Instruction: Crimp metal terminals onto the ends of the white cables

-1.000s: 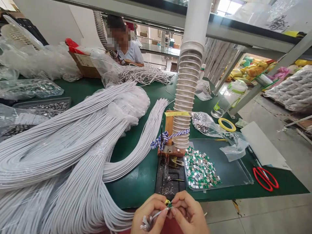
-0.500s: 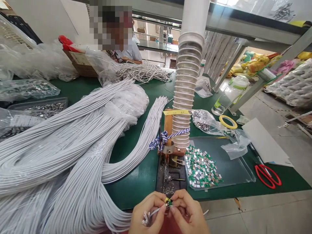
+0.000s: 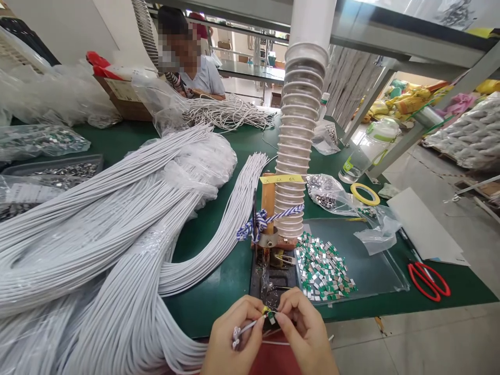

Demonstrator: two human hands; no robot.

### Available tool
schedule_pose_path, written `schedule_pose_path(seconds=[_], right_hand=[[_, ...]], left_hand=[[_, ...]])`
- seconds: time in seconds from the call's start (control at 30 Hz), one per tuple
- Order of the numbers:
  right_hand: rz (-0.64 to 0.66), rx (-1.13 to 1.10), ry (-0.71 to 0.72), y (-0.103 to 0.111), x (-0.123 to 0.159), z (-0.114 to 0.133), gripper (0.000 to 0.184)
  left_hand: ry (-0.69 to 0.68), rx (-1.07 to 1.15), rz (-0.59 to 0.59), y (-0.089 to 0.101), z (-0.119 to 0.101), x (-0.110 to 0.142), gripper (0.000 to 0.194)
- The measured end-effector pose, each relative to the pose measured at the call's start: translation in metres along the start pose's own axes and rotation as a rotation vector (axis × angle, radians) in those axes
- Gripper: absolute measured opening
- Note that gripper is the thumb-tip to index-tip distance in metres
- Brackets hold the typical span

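Observation:
My left hand (image 3: 238,333) is closed around several white cables (image 3: 236,337), whose cut ends poke out between the fingers. At its fingertips, one cable end meets a small green circuit board (image 3: 271,317) with a silver part, and a bit of yellow (image 3: 265,310) shows beside it. My right hand (image 3: 304,325) pinches what looks like a thin wire right next to the board; the fingers partly hide it. Just beyond both hands stands a soldering iron (image 3: 267,195) with a wooden handle, fixed tip-down in a dark stand (image 3: 283,281).
Large bundles of white cable (image 3: 128,229) cover the left side. Right of the stand, many small green boards (image 3: 324,268) lie on a clear sheet. Red scissors (image 3: 427,281), yellow tape (image 3: 365,194) and a bottle (image 3: 361,156) are farther right. A ribbed hose (image 3: 300,120) hangs centrally. Someone sits opposite.
Both hands have risen slightly toward the stand, with the circuit board between them. The board now hangs tilted downward. The camera view has shifted a little.

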State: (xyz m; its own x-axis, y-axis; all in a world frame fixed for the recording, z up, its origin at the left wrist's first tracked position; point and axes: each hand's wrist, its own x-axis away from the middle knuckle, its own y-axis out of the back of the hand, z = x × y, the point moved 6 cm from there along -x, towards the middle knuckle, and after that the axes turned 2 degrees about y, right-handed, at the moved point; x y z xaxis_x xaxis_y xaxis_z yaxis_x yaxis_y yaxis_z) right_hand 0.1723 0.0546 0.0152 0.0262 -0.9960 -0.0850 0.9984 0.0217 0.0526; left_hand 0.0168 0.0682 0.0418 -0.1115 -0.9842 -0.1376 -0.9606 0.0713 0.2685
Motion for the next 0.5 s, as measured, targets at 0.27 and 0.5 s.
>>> schedule_pose_path(seconds=[0.27, 0.5], right_hand=[[-0.095, -0.091, -0.013, -0.011, -0.007, 0.002, 0.021], [-0.112, -0.241, -0.047, -0.012, -0.013, -0.002, 0.019]], left_hand=[[0.05, 0.023, 0.038, 0.004, 0.008, -0.008, 0.021], [0.092, 0.078, 0.023, 0.004, 0.01, -0.011, 0.02]])
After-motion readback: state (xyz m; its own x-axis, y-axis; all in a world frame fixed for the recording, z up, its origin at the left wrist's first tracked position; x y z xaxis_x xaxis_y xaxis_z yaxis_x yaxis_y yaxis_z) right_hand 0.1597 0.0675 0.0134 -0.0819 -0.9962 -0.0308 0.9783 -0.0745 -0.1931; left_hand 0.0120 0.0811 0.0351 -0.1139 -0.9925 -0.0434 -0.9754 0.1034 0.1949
